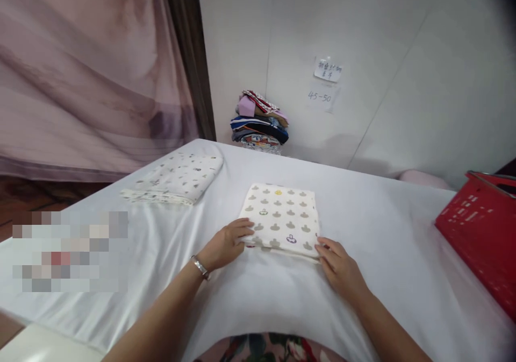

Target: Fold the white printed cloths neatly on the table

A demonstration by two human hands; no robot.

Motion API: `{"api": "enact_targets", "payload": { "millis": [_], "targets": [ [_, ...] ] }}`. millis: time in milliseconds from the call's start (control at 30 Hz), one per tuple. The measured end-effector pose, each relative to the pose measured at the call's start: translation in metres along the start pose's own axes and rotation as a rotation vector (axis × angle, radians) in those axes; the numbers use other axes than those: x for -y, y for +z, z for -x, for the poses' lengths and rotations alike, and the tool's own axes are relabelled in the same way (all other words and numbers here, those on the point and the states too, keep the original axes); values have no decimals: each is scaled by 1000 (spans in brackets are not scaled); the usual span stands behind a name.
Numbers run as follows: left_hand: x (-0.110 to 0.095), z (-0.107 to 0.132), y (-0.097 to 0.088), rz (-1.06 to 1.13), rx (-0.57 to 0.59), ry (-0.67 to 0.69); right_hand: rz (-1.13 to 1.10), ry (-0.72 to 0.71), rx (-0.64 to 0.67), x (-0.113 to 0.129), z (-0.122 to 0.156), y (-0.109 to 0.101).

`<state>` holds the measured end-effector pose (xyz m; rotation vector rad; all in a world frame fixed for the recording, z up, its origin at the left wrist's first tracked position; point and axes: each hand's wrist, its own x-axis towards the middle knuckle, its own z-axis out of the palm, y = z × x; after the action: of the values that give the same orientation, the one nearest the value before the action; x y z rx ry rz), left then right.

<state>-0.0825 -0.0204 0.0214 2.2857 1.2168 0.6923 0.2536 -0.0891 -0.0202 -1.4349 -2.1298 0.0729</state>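
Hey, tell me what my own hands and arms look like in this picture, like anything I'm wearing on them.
Your left hand and right hand are both ungloved. A shiny, silver-coloured band circles the left wrist; whether it's a bracelet or a watch isn't clear. The right wrist has nothing on it. No sleeves show on either forearm.

This looks like a makeshift textile workroom, possibly in a home, judging by the folded printed cloth (282, 215) on the white-covered table (374, 238), stacked textiles (260, 121), red plastic basket (475, 230) and handwritten signs (321, 97) on the pale panelled wall (237, 34).
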Motion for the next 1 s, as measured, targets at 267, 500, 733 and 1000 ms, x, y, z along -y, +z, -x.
{"api": "enact_targets", "payload": {
  "millis": [267, 500, 733, 1000],
  "targets": [
    [-16, -9, -16, 118, -100, -158, -4, -151, -19, 24, -25, -20],
    [-5, -77, 5, -106, -89, -7, 43, -267, 69, 58, -106, -12],
    [29, -91, 38, -251, 7, -168, 129, 80, 445, 23, -118, 37],
    [26, -91, 39, -396, 42, -180, 135, 3, 328, 39, -173, 33]
  ]
}}
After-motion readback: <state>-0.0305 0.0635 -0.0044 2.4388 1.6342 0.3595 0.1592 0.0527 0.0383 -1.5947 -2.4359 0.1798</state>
